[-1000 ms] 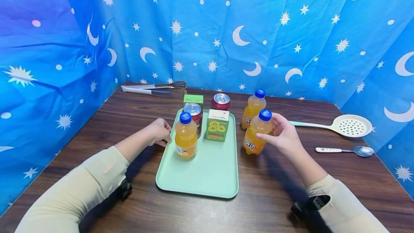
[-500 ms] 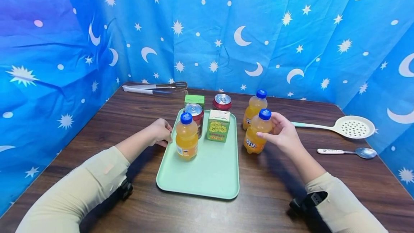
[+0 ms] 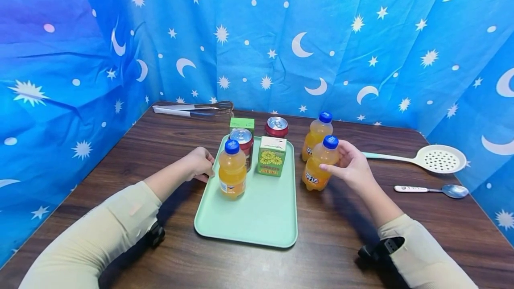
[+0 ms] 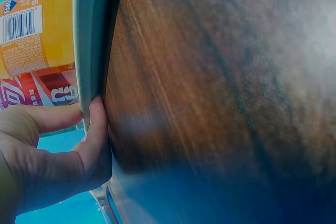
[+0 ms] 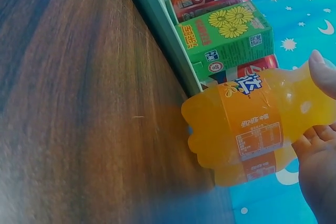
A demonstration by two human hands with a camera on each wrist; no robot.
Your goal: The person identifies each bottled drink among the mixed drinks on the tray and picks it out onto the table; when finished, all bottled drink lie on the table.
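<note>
My right hand (image 3: 353, 168) holds an orange soda bottle (image 3: 315, 175) by its upper part, just off the right edge of a pale green tray (image 3: 257, 226). The bottle has a blue cap and stands upright; in the right wrist view its base is close to the tabletop. My left hand (image 3: 198, 164) pinches the tray's left rim, thumb (image 4: 60, 117) on the inner side and fingers outside. On the tray are another orange soda bottle (image 3: 232, 179), a red soda can (image 3: 242, 137) partly hidden behind it, and a green drink carton (image 3: 271, 162) with yellow flowers.
Behind the held bottle stands a third orange soda bottle (image 3: 319, 130). Toward the back are a green carton (image 3: 242, 123) and a red can (image 3: 277, 127), bases hidden. Tongs and a whisk (image 3: 222, 105) lie back left; a skimmer (image 3: 439, 159) and spoon (image 3: 453, 191) lie right.
The whole head view has shifted very slightly. Both hands keep their holds, and the bottle and tray stay in place.
</note>
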